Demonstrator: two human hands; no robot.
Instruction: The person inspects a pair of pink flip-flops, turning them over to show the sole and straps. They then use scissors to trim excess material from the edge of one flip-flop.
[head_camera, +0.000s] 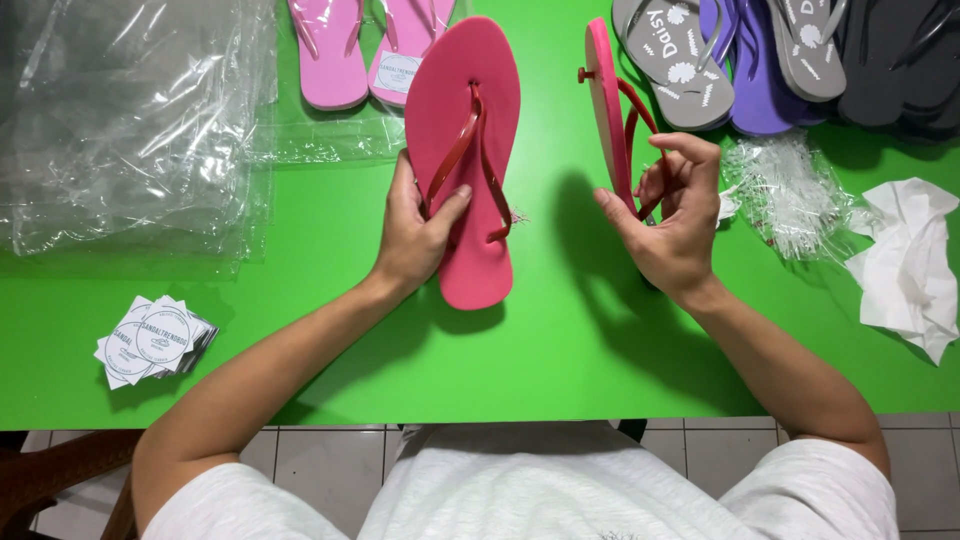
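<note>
The left hand (418, 232) is closed around a pink flip-flop (467, 150) held face-up, long axis pointing away from the person, while the right hand (672, 222) grips its twin (606, 110) on edge just beside it, above the green tabletop (560, 340).

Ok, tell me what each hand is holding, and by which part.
The left hand holds a pink flip-flop by its sole's edge, thumb on the strap. The right hand holds the second flip-flop, turned on edge, by its red strap.
</note>
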